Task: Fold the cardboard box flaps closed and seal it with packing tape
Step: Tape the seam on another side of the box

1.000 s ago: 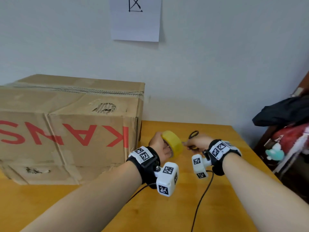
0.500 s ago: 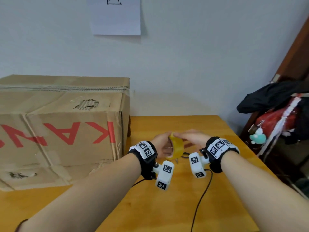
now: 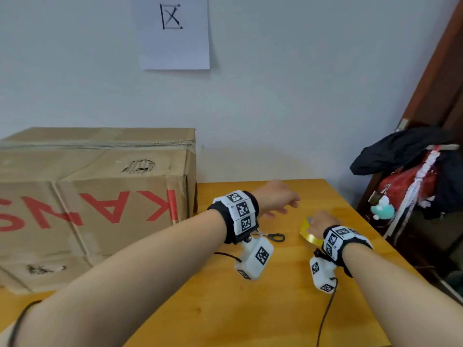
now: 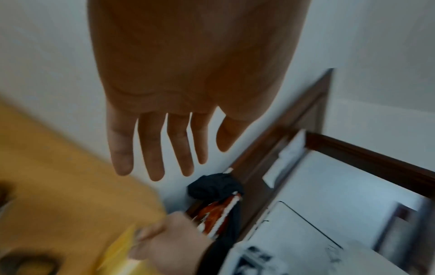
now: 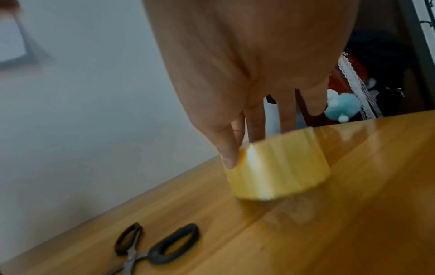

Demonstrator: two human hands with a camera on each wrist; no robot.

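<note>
The cardboard box (image 3: 100, 196) with red letters stands on the table's left, flaps down, with a tape strip along its top seam. A yellow packing tape roll (image 3: 308, 235) sits flat on the wooden table (image 3: 225, 309). My right hand (image 3: 317, 220) pinches it. In the right wrist view the thumb lies on the outside of the roll (image 5: 277, 167) and the fingers reach behind its rim. My left hand (image 3: 283, 204) hovers above the table between box and roll, empty. In the left wrist view its fingers (image 4: 153, 158) are straight and spread.
Black-handled scissors (image 3: 274, 237) lie on the table under my left wrist, left of the roll (image 5: 155, 247). A chair piled with dark and red clothes (image 3: 413, 176) stands past the table's right edge. A paper sheet (image 3: 172, 31) hangs on the wall.
My left hand has let go of the tape roll and lifted away, open. My right hand now holds the roll, down on the table further right. The scissors lie on the table.
</note>
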